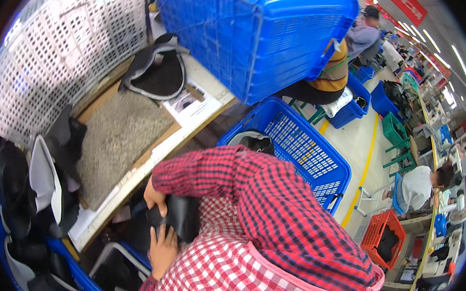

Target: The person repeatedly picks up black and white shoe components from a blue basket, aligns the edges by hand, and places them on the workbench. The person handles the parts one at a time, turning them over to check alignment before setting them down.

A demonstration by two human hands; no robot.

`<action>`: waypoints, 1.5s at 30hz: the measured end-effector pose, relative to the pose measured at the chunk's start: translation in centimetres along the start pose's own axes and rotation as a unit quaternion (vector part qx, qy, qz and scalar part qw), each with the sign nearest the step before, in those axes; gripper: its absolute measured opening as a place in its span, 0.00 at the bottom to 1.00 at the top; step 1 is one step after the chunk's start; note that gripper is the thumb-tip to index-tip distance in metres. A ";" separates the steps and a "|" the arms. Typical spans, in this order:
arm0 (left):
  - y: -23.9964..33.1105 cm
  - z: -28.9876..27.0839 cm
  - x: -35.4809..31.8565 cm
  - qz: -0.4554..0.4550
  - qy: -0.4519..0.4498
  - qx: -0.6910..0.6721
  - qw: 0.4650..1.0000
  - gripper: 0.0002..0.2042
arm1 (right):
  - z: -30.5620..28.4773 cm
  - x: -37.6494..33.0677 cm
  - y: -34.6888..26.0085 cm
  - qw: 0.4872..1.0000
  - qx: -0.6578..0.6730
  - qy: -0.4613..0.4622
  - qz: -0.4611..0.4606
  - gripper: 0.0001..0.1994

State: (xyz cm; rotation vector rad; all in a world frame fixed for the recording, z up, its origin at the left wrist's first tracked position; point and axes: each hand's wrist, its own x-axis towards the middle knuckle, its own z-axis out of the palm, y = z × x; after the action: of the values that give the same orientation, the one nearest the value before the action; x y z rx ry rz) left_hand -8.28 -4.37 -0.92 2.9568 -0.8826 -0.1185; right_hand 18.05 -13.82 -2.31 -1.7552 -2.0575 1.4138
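Head view: both bare hands sit lower centre-left, on a smooth black piece (pixel 185 220) against the checked apron (pixel 226 248). Right hand (pixel 155 198): at the piece's upper-left edge, fingers bent and close together; contact clear, can't tell if it's a pinch. Left hand (pixel 163 249): just below, fingers extended and slightly fanned, tips at the piece's lower-left part; thumb side unclear, can't tell if it grips.

Workbench (pixel 214 102) runs diagonally left of the hands, with a grey textured pad (pixel 120 137) and a grey-edged black piece (pixel 159 78) near the pad's top end. White perforated basket (pixel 72 42) upper left, blue crate (pixel 213 36) top centre. Blue basket (pixel 303 145) at centre, beyond the right sleeve, grey-and-black piece (pixel 257 142) inside. Black and light-grey parts (pixel 47 178) pile up at left. Red crate (pixel 375 231) and a seated person (pixel 416 185) at right.
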 end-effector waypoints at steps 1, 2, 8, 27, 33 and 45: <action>-0.7 -0.1 0.3 0.028 -0.053 0.007 0.998 0.18 | -0.5 -0.9 -0.8 1.000 0.016 -0.009 -0.014 0.29; -1.2 -0.3 0.1 0.034 -0.070 -0.113 0.991 0.16 | -0.6 -2.0 -1.4 0.996 0.087 -0.022 -0.023 0.28; -5.0 -1.1 1.3 -0.259 0.199 -0.603 0.728 0.15 | 2.4 -6.5 -5.5 0.985 -0.054 0.127 0.105 0.18; -4.2 -1.4 2.3 -0.334 0.129 -0.701 0.617 0.10 | 4.7 -8.4 -10.4 0.903 -0.051 0.404 0.133 0.11; -3.8 -0.9 2.3 -0.324 0.165 -0.722 0.589 0.10 | 4.1 -8.3 -11.4 0.901 -0.065 0.403 0.144 0.11; -3.6 -1.1 1.7 -0.314 0.190 -0.778 0.510 0.10 | 3.8 -7.2 -10.6 0.895 -0.097 0.405 0.162 0.14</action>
State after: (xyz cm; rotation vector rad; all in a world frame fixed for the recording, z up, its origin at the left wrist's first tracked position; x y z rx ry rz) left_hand -4.81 -2.28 -0.20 1.2106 0.4060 -0.1474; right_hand 10.41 -20.92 6.06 -2.3004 -1.5136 0.3486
